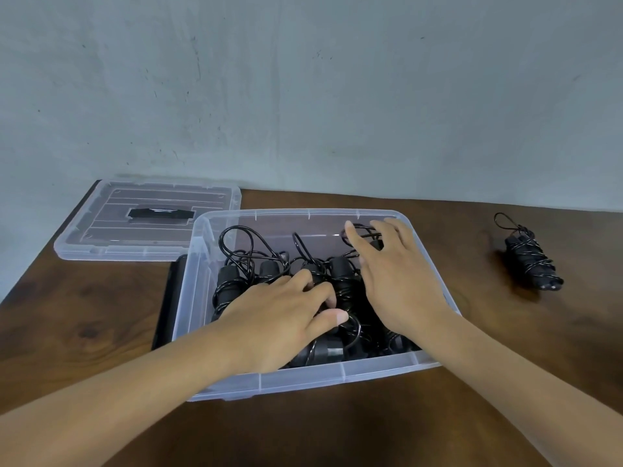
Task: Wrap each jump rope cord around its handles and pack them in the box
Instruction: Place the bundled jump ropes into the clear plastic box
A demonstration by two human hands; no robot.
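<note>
Ropes [269,274] mostly packed in box [303,382] under flat-fingered hands — left hand [279,318], right hand [394,281] — one wrapped rope [531,262] left outside.

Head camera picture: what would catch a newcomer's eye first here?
Two bare hands, the left hand and the right hand, press down on black jump ropes inside a clear plastic box mid-table. One wrapped jump rope lies alone at far right, and the box lid rests behind at left.
</note>
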